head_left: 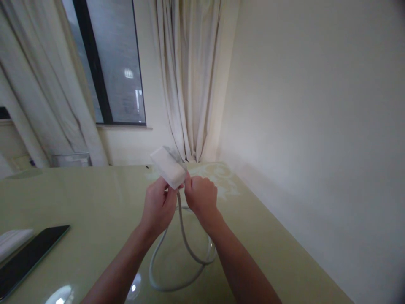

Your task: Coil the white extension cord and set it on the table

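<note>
A white boxy block (pixel 169 167), perhaps a power strip or adapter, is held tilted above the table; its socket side, if any, is turned away. My left hand (pixel 160 204) grips its lower left side with the thumb and fingers. At the block's right end is my right hand (pixel 201 194), closed in a fist with its thumb against the block's edge; whatever lies inside the fist is hidden. A thick grey cord (pixel 182 228) hangs from beneath the block, between my hands, and loops on the table. Something greyish shows behind the block, too blurred to name.
On the green table (pixel 104 211), at the left, lie a black flat device (pixel 30 257) and a white object (pixel 14 240). A plain wall (pixel 300 126) borders the right side. Curtains (pixel 190 76) and a window (pixel 117 59) are beyond the far edge.
</note>
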Available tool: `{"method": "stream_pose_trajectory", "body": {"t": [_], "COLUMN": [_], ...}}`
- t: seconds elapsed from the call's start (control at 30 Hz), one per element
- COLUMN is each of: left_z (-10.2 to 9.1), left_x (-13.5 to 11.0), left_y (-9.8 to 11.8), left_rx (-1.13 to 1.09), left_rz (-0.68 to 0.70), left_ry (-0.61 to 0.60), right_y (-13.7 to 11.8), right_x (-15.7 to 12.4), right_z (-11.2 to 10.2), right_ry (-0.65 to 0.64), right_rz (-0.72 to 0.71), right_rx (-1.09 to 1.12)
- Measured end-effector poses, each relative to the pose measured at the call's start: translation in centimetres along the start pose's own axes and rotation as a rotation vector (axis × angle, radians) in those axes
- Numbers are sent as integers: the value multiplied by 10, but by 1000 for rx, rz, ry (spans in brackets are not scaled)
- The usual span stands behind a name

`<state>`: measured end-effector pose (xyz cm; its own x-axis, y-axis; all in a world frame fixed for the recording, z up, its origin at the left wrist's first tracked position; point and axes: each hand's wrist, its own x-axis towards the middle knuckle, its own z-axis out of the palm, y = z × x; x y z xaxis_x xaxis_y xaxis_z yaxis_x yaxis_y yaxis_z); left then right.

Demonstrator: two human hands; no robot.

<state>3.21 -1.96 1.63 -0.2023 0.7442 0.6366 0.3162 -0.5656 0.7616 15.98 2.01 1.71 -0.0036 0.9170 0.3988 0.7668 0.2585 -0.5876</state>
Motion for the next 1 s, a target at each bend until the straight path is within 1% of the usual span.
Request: {"method": "stream_pose_trajectory", "body": {"t": [0.03, 0.1, 0.17, 0.27, 0.37, 0.47, 0.53, 0.6, 0.67, 0.73, 0.83, 0.93, 1.0], "left_z": [1, 2, 2, -1, -7, -12, -13, -14, -15, -20, -31, -42, -47], "left_x": [0, -1, 0, 2, 6, 11, 13, 14, 15, 17, 21, 27, 31], "left_y": [-2, -4, -4, 0, 3, 3, 5, 7, 11, 13, 13, 10, 7], "left_rx": [15, 11, -56, -192, -271, -338, -371, -387, -399, -401, -372, -391, -448], "left_rz": [15, 22, -15, -112, -184, -219, -220, -200, -164, -139, -126, -160, -238], "left_ry": [0, 18, 46, 65, 88, 147, 185, 220, 254, 281, 305, 264, 214], "right_y": [-2, -5, -7, -10, -14, -14, -13, -12, -13, -14, -14, -10, -6], "right_x": [-1, -2, -3, -7, -13, -18, -19, -19, -17, -15, -11, -7, -4], "right_z": [-4, -10, -12, -11, -8, -6, -4, -1, 2, 5, 5, 3, 2], "right_ry": [32, 63, 76, 73, 40, -43, -104, -120, -81, -11, 55, 55, 63], "right_rz": [-4, -25, -73, -179, -300, -404, -472, -532, -567, -585, -658, -783, -850], "right_rx": [-109, -197, -173, -74, 73, 187, 166, 88, 16, -19, 11, 61, 52]}}
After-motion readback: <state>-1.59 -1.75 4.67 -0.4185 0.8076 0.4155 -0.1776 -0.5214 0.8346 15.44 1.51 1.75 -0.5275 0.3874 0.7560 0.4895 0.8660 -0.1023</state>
